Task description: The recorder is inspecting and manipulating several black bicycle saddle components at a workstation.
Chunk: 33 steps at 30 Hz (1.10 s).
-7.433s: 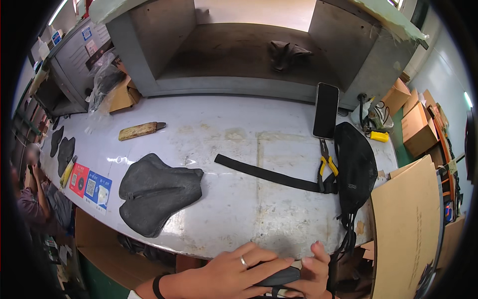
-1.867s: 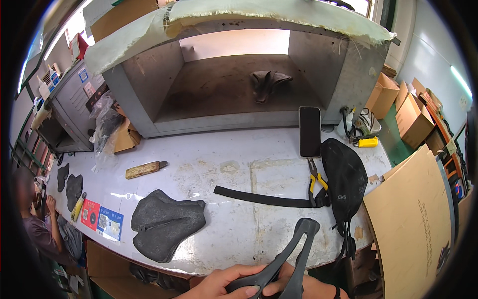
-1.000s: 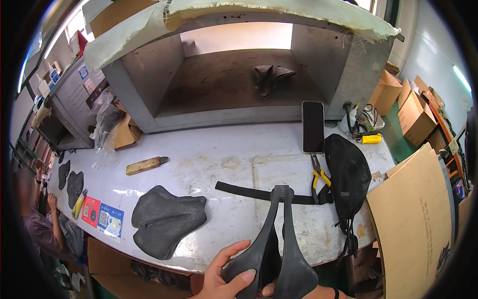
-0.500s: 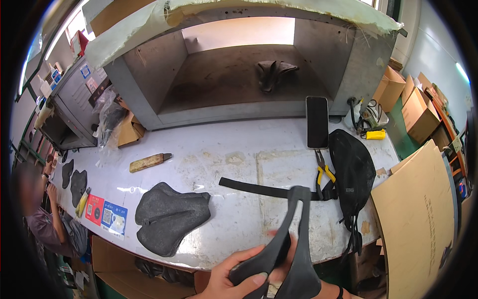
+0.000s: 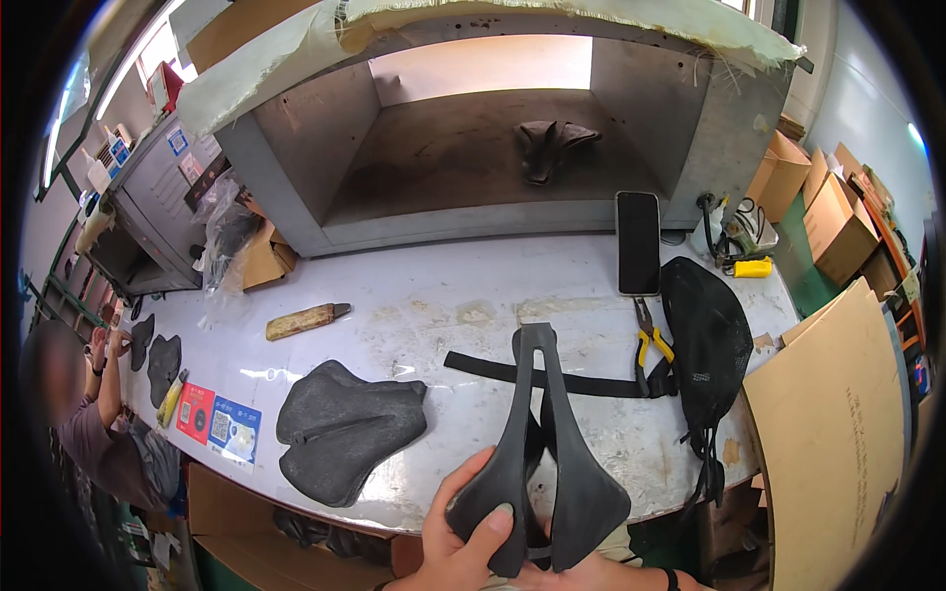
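Head: strap [image 5: 601, 385] partly behind held saddle [image 5: 585, 485]

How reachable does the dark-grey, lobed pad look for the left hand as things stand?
Probably yes: the dark-grey, lobed pad lies uncovered on the white tabletop, to the left of the left hand, which would likely have to release the black, forked saddle shell first.

Saddle [image 5: 576, 478] right of pad [image 5: 350, 433]; phone [image 5: 639, 243] behind

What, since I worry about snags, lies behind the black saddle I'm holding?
Behind the black saddle, near its narrow end, a black strap shows on both sides. Part of the strap's middle is covered, as is most of the right hand.
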{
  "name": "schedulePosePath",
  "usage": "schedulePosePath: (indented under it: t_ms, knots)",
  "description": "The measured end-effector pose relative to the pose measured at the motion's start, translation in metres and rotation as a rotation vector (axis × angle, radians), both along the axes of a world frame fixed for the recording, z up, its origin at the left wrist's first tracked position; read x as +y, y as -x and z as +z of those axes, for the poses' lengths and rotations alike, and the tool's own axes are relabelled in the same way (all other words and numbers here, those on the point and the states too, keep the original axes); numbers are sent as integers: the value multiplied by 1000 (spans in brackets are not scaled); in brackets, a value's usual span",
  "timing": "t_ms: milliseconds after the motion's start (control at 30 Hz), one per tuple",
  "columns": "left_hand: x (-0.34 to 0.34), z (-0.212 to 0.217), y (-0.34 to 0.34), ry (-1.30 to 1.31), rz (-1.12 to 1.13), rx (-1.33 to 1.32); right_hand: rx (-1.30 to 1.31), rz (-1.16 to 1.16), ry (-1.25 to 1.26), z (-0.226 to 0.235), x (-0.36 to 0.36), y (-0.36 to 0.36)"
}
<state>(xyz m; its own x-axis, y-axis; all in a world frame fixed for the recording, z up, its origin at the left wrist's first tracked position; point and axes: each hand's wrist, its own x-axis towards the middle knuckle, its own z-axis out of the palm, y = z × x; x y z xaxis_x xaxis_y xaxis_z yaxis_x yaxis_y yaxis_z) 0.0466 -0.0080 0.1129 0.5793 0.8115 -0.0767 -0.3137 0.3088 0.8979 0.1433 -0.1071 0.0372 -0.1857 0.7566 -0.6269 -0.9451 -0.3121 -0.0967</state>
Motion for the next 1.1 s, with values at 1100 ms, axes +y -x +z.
schedulePosePath:
  t_ms: [1100]
  knots:
    - [2, -16, -22, -112, 273, 24, -757, -115, -528, 19, -18, -9]
